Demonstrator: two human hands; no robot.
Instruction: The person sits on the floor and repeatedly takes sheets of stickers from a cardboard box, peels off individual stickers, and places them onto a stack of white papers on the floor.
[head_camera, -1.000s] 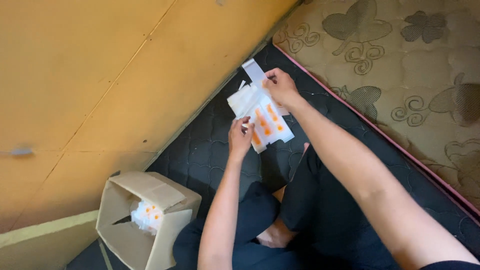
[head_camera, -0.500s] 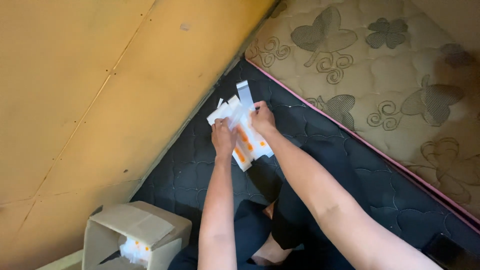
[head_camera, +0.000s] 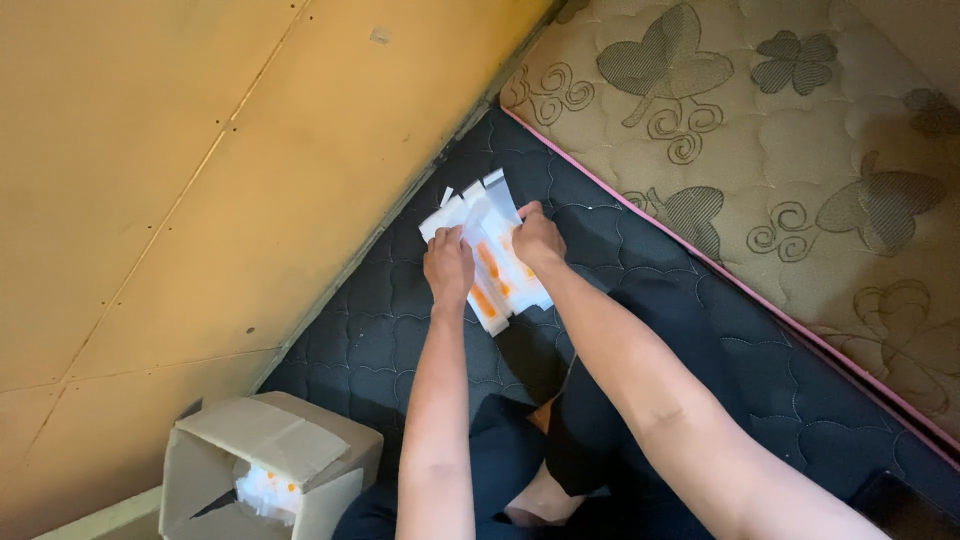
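A bunch of flat white packets with orange marks (head_camera: 492, 262) lies fanned out on the dark quilted mattress (head_camera: 700, 330). My left hand (head_camera: 447, 266) rests on the left side of the bunch, fingers pressing the packets. My right hand (head_camera: 536, 238) grips the right side of the same bunch near its top. Both hands hold the packets together just in front of the yellow board wall (head_camera: 180, 170).
An open cardboard box (head_camera: 262, 462) with more white and orange packets inside stands at the lower left. A beige flower-patterned mattress (head_camera: 790, 150) lies to the right, edged in pink. My crossed legs in dark trousers (head_camera: 560, 450) sit below the hands.
The view has shifted, so the hands and packets sit lower and more central. The packets are now more fanned out under both hands.
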